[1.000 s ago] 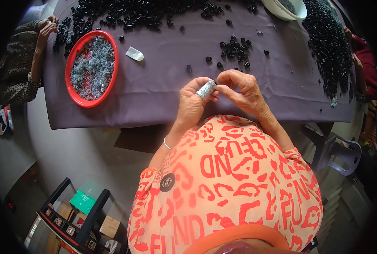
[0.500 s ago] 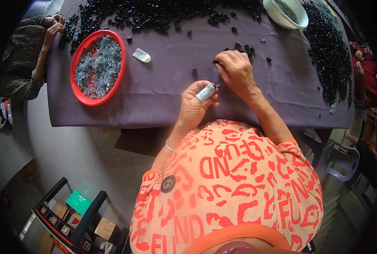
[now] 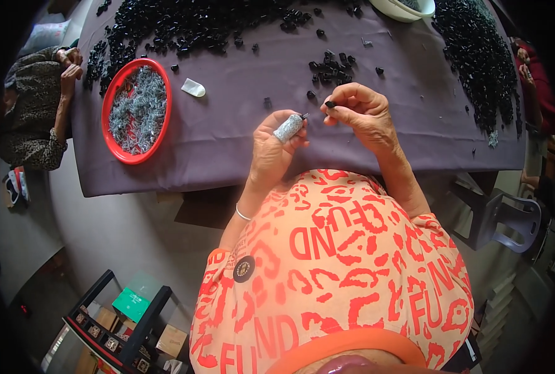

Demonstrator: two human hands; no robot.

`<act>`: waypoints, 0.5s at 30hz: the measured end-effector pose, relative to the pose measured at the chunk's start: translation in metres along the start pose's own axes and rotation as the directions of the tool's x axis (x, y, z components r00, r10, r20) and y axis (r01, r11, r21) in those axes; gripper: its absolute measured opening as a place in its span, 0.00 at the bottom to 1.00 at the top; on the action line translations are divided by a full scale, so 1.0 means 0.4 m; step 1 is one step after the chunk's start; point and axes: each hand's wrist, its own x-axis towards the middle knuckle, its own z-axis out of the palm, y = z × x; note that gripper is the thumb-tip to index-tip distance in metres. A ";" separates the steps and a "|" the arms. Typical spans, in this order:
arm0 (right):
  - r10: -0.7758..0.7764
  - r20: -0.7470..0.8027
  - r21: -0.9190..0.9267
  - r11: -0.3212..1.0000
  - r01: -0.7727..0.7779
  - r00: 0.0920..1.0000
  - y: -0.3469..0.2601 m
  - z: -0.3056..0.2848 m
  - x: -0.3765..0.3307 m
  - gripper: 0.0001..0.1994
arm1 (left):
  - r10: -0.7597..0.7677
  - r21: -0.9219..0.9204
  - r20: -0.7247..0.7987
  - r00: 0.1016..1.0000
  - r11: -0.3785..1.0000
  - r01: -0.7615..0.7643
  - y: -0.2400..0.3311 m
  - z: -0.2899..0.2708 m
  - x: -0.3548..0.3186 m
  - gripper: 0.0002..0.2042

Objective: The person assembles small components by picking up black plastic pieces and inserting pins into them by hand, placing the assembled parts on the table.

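Note:
My left hand (image 3: 266, 149) is closed around a small tool with a thick, whitish wrapped handle (image 3: 287, 128). A short dark tip (image 3: 303, 116) sticks out of the handle toward my right hand. Thumb and index finger of my right hand (image 3: 370, 121) pinch a small black plastic piece (image 3: 330, 104), held a little apart from that tip. Just beyond, a loose cluster of similar black pieces (image 3: 333, 70) lies on the cloth, with a single one (image 3: 311, 95) closer to my hands. A dark, partly see-through piece (image 3: 267, 101) sits beyond my left hand.
A red oval tray (image 3: 165, 118) of thin grey pieces (image 3: 139, 112) stands at left, beside a white rounded piece (image 3: 193, 88). Black pieces heap along the far side (image 3: 184, 31) and right (image 3: 477, 68). A pale bowl (image 3: 402, 14) is at the back. People sit at both sides.
My right hand has come back from the black cluster toward me, now turned with the black piece showing in its pinch. The view has shifted; my left hand keeps its tool.

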 end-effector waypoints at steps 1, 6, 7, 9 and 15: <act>-0.002 -0.002 0.006 1.000 0.002 1.000 0.001 -0.003 -0.003 0.07 | -0.002 0.005 0.001 1.000 1.000 0.002 -0.002 0.003 0.001 0.07; -0.113 -0.001 -0.102 0.988 0.112 0.994 0.017 -0.014 -0.012 0.08 | -0.026 0.012 -0.017 1.000 1.000 0.026 -0.017 0.008 -0.005 0.07; -0.113 -0.003 -0.097 0.989 0.112 0.994 0.017 -0.015 -0.015 0.08 | -0.034 0.007 -0.027 0.999 0.999 0.034 -0.020 0.006 -0.007 0.07; -0.137 -0.024 -0.148 0.980 0.132 0.990 0.013 -0.017 -0.019 0.08 | -0.045 0.006 -0.039 0.998 0.999 0.046 -0.022 0.008 -0.009 0.07; -0.049 -0.075 -0.148 0.988 0.038 0.996 0.013 -0.017 -0.024 0.10 | -0.030 0.009 -0.021 0.999 0.999 0.030 -0.024 0.014 -0.010 0.07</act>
